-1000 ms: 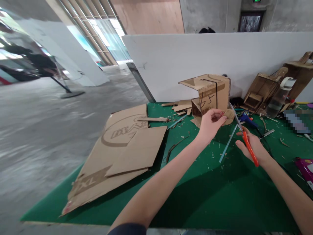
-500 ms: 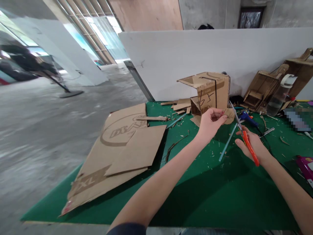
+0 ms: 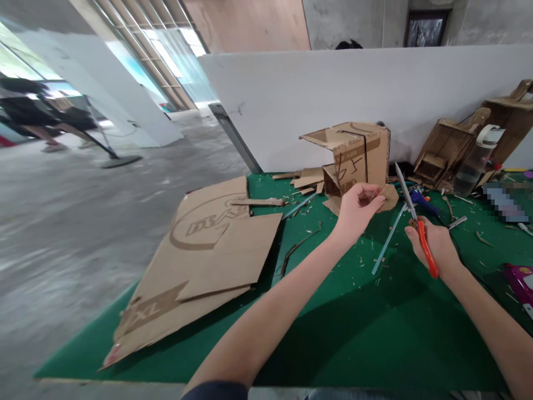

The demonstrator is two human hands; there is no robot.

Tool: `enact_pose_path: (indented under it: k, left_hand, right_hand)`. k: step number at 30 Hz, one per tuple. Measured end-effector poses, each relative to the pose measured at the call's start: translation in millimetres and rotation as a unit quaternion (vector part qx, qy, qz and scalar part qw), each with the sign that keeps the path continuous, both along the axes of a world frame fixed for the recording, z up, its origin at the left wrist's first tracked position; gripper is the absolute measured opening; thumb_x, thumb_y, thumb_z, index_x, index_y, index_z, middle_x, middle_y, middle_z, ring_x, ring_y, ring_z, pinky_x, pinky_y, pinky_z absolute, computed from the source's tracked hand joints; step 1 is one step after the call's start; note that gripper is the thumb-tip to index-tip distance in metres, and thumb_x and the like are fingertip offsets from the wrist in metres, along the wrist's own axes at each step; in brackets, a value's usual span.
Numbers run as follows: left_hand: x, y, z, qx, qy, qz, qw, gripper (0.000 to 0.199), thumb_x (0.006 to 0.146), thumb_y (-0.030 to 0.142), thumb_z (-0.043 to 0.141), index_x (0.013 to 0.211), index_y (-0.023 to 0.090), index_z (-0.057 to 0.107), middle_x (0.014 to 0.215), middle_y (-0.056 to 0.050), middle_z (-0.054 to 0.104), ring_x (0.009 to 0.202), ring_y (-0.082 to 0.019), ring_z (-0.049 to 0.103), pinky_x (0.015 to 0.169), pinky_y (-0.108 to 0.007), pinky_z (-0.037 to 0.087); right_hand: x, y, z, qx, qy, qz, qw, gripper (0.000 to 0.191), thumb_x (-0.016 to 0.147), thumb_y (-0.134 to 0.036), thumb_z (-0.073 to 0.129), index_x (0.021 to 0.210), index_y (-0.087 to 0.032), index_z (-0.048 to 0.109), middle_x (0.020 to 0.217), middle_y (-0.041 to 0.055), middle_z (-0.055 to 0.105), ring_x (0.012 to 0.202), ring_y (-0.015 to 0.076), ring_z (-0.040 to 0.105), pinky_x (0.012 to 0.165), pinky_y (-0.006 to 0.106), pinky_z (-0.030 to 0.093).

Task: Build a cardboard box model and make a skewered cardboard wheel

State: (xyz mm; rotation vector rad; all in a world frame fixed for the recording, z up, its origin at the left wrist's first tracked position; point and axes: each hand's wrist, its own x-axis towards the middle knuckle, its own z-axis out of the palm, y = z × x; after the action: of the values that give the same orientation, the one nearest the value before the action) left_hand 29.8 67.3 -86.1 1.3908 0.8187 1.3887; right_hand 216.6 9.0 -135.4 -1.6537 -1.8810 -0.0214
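Note:
A small piece of cardboard [image 3: 389,198] is pinched between the thumb and fingers of my left hand [image 3: 358,210]. My right hand [image 3: 437,247] grips a pair of scissors [image 3: 425,244] with orange handles. The blades point up and away, a little to the right of the cardboard piece and apart from it. Just behind my left hand stands a cardboard box [image 3: 362,155] with black marks and a dark band on it. A light blue strip [image 3: 389,239] lies on the green table [image 3: 353,333] between my hands.
Flat cardboard sheets [image 3: 208,250] lie at the left. Cardboard scraps [image 3: 308,178] are heaped near the box. To the right are a blue glue gun [image 3: 422,201], a clear bottle [image 3: 477,161], a phone [image 3: 504,201] and a purple object [image 3: 520,286]. A white partition [image 3: 283,105] borders the back.
My right hand has drawn the scissors slightly right, away from the cardboard piece, and their blades look closer together. My left hand has barely moved. A person shows more clearly at far left.

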Motion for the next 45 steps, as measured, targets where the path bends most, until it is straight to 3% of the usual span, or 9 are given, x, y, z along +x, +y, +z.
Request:
enact_pose_path:
  k: [3, 7, 10, 19, 26, 32, 35, 40, 45]
  left_hand:
    - [-2, 1, 2.1, 0.002, -0.018, 0.011, 1.000, 0.022, 0.077, 0.023, 0.070, 0.098, 0.018, 0.064, 0.088, -0.003, 0.066, 0.073, -0.012, 0.062, 0.064, -0.025, 0.056]
    - [-3, 1, 5.2, 0.007, -0.027, 0.021, 0.999, 0.023, 0.079, 0.021, 0.067, 0.102, 0.019, 0.065, 0.095, -0.004, 0.068, 0.081, -0.014, 0.063, 0.062, -0.024, 0.056]
    - [-3, 0, 5.8, 0.003, -0.011, 0.009, 1.000, 0.025, 0.079, 0.021, 0.067, 0.104, 0.020, 0.066, 0.101, -0.005, 0.069, 0.085, -0.015, 0.064, 0.064, -0.025, 0.056]
    - [-2, -1, 4.2, -0.030, -0.010, 0.000, 0.999, 0.030, 0.076, 0.017, 0.072, 0.103, 0.017, 0.058, 0.090, -0.006, 0.072, 0.085, -0.016, 0.068, 0.073, -0.028, 0.055]
    - [-2, 1, -0.3, -0.023, 0.016, 0.019, 0.999, 0.030, 0.074, 0.019, 0.074, 0.099, 0.016, 0.058, 0.081, -0.003, 0.070, 0.077, -0.014, 0.066, 0.076, -0.030, 0.053]
    - [-6, 3, 1.3, -0.034, 0.017, 0.015, 0.999, 0.035, 0.074, 0.023, 0.076, 0.103, 0.017, 0.057, 0.089, -0.007, 0.073, 0.089, -0.018, 0.068, 0.083, -0.033, 0.052]
    - [-6, 2, 5.4, -0.040, 0.023, 0.020, 0.999, 0.032, 0.074, 0.024, 0.075, 0.101, 0.017, 0.060, 0.091, -0.007, 0.073, 0.086, -0.017, 0.068, 0.078, -0.031, 0.053]
    - [-7, 1, 9.0, -0.014, 0.033, 0.026, 0.999, 0.024, 0.077, 0.025, 0.071, 0.099, 0.017, 0.065, 0.093, -0.007, 0.073, 0.079, -0.015, 0.067, 0.065, -0.026, 0.054]
    - [-9, 5, 7.8, 0.000, -0.008, 0.028, 1.000, 0.026, 0.076, 0.022, 0.070, 0.101, 0.015, 0.065, 0.101, -0.009, 0.072, 0.091, -0.019, 0.067, 0.069, -0.029, 0.057]
  right_hand:
    - [3, 2, -2.0, -0.004, 0.040, 0.044, 0.998, 0.055, 0.090, -0.059, 0.041, 0.109, -0.011, 0.059, 0.074, 0.0105, 0.070, 0.068, 0.0273, 0.070, 0.063, 0.034, 0.051]
    - [5, 5, -6.8, 0.007, 0.045, 0.112, 0.993, 0.067, 0.087, -0.061, 0.046, 0.129, -0.008, 0.049, 0.120, 0.0228, 0.064, 0.100, 0.0323, 0.068, 0.084, 0.042, 0.053]
    - [3, 6, -8.7, -0.010, 0.040, 0.119, 0.992, 0.067, 0.087, -0.060, 0.047, 0.129, -0.008, 0.049, 0.126, 0.0246, 0.061, 0.105, 0.0342, 0.067, 0.087, 0.046, 0.053]
    - [1, 4, -6.7, -0.038, 0.049, 0.110, 0.992, 0.062, 0.092, -0.054, 0.044, 0.133, -0.008, 0.047, 0.119, 0.0212, 0.066, 0.104, 0.0329, 0.067, 0.087, 0.042, 0.052]
    - [1, 2, -3.7, -0.062, -0.001, 0.046, 0.997, 0.049, 0.096, -0.051, 0.038, 0.124, -0.013, 0.051, 0.092, 0.0117, 0.071, 0.081, 0.0288, 0.070, 0.066, 0.035, 0.049]
    - [-1, -1, 1.9, -0.019, -0.107, -0.016, 0.994, 0.053, 0.097, -0.056, 0.028, 0.097, -0.013, 0.060, 0.058, 0.0072, 0.061, 0.052, 0.0250, 0.061, 0.049, 0.031, 0.035]
    - [0, 0, 1.4, -0.001, -0.106, -0.013, 0.994, 0.054, 0.096, -0.059, 0.027, 0.086, -0.016, 0.058, 0.052, 0.0048, 0.055, 0.045, 0.0234, 0.057, 0.047, 0.030, 0.032]
    - [6, 4, -3.7, -0.003, 0.017, 0.012, 1.000, 0.050, 0.093, -0.059, 0.035, 0.101, -0.017, 0.059, 0.068, 0.0073, 0.066, 0.059, 0.0253, 0.066, 0.056, 0.033, 0.047]
    - [7, 8, -9.4, 0.019, 0.064, 0.103, 0.992, 0.066, 0.089, -0.064, 0.042, 0.129, -0.011, 0.048, 0.117, 0.0196, 0.066, 0.103, 0.0327, 0.068, 0.085, 0.043, 0.053]
